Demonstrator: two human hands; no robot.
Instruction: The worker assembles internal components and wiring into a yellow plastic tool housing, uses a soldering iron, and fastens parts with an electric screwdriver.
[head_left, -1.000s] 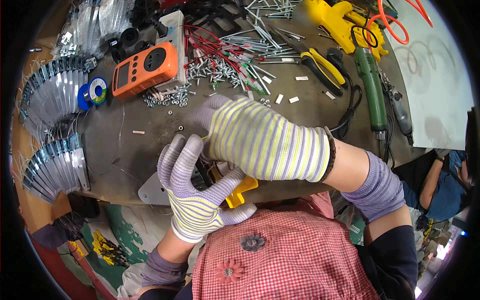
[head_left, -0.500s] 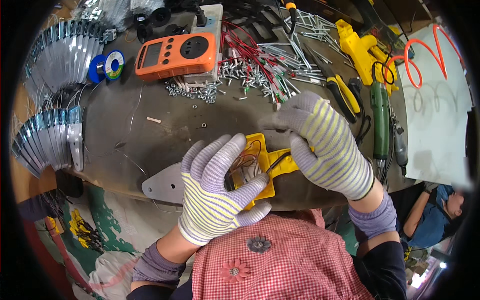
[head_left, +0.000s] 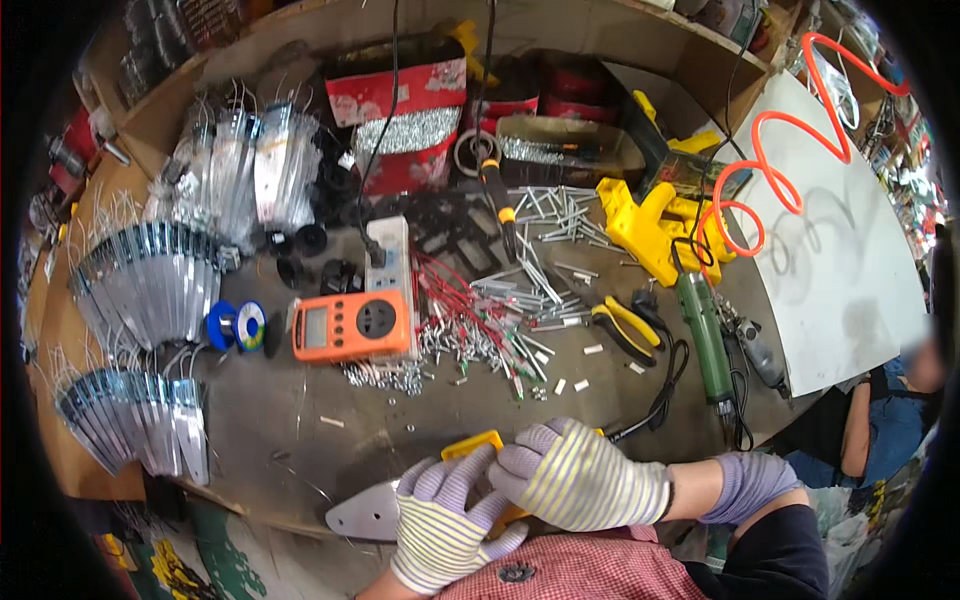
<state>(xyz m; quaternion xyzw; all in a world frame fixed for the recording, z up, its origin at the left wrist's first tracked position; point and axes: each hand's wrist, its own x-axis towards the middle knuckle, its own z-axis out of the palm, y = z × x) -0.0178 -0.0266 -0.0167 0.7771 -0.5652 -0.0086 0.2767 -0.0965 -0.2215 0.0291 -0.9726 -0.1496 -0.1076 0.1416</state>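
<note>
At the near edge of the bench lies a yellow plastic tool housing (head_left: 472, 443), mostly covered by my gloved hands. A grey metal blade (head_left: 368, 515) with small holes sticks out to its left. My left hand (head_left: 447, 515) grips the housing from the left, fingers over it and thumb toward me. From the right, my right hand (head_left: 585, 475) reaches over the housing with its fingers curled together beside the left fingertips. Whatever sits in that pinch is hidden, as is the inside of the housing.
An orange meter (head_left: 352, 326) stands behind piles of screws, nuts and red wires. Yellow-handled pliers (head_left: 628, 330), a green electric screwdriver (head_left: 706, 345) and a coiled orange hose (head_left: 775, 180) are at right. Fanned blades (head_left: 150, 290) and a solder spool (head_left: 236, 326) stand at left.
The view has tilted up, showing bins at the back. My right hand has moved left and down over the housing, next to my left hand, covering the wires seen inside before.
</note>
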